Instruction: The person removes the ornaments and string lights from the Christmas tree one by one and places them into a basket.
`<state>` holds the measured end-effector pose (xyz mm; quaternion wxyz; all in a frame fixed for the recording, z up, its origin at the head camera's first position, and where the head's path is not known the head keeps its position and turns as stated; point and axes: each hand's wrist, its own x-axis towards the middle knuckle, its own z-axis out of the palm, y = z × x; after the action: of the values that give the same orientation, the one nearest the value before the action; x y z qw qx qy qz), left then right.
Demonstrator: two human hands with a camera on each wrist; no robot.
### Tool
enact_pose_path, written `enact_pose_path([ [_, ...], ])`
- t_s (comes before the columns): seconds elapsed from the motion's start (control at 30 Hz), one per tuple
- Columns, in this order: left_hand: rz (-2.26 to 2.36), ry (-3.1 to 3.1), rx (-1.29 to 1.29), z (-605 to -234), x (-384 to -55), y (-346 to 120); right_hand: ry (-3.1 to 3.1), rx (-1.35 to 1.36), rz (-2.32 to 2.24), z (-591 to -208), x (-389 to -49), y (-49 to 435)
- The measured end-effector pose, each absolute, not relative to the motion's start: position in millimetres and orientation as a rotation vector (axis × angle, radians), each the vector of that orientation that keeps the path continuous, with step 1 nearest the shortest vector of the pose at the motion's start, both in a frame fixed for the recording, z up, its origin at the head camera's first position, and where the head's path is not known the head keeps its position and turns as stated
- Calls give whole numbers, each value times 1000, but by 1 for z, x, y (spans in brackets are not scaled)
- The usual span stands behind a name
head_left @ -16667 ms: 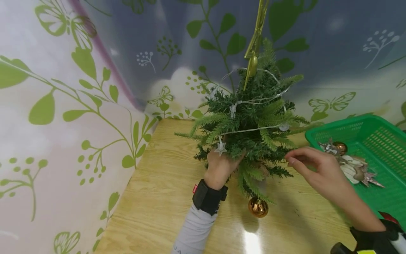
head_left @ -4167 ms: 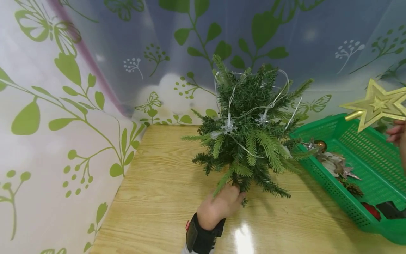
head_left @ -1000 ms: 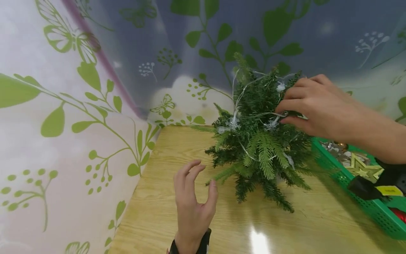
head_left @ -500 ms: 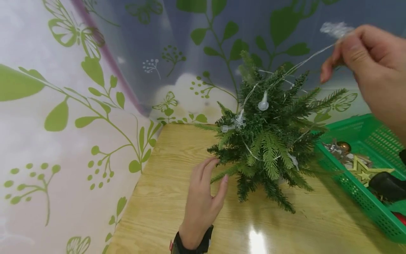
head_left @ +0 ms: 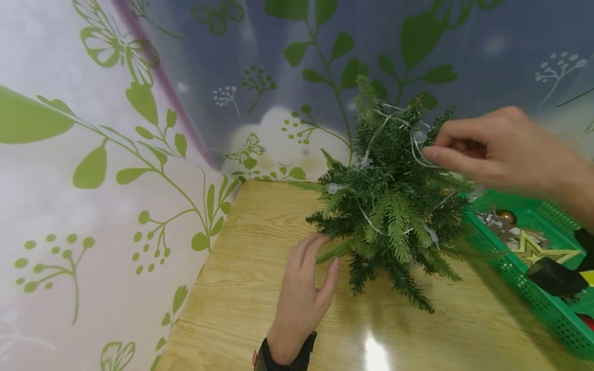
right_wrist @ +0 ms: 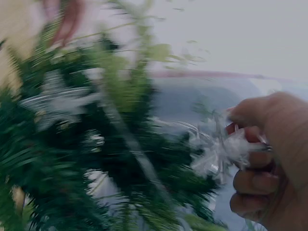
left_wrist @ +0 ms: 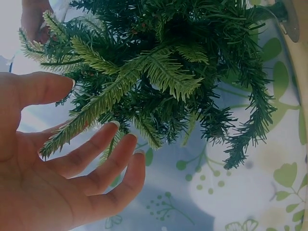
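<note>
A small artificial Christmas tree (head_left: pixel 394 206) stands on the table, wound with a clear string of lights (head_left: pixel 378 131). At its upper right, my right hand (head_left: pixel 506 149) pinches the light string. A clear snowflake light (right_wrist: pixel 216 149) shows at those fingers in the blurred right wrist view. My left hand (head_left: pixel 301 293) is at the lower left branches, fingers spread and gently bent. In the left wrist view, a light green branch tip (left_wrist: pixel 91 113) reaches between the left thumb and fingers, which are not gripping it.
To the right, a green basket (head_left: pixel 515 281) contains a gold star (head_left: pixel 533 252), a copper bauble (head_left: pixel 507 217) and other ornaments. The wooden table (head_left: pixel 241 288) meets a leaf-patterned backdrop (head_left: pixel 153 232) behind and at left.
The gold star has gone from the treetop into the basket. My right hand lifted the light string high right, then lowered it toward the tree. My left hand has moved slightly toward the branches.
</note>
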<state>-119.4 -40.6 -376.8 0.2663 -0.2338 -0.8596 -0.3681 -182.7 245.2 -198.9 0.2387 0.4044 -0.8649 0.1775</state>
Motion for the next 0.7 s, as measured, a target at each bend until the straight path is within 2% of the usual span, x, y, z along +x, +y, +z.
enact_pose_path([
  [0.2, -1003, -2311, -631, -379, -121, -41, -2203, 1179, 139, -207, -183, 221],
  [0.33, -1008, -2292, -633, -377, -122, -41, -2098, 1135, -11, -189, -188, 211],
  [0.57, -1055, -2233, -594, -375, -123, -39, -2256, 1110, -558, -162, -208, 168],
  [0.7, -1102, -2097, -618, -373, -122, -39, -2281, 1161, -318, -155, -218, 166],
])
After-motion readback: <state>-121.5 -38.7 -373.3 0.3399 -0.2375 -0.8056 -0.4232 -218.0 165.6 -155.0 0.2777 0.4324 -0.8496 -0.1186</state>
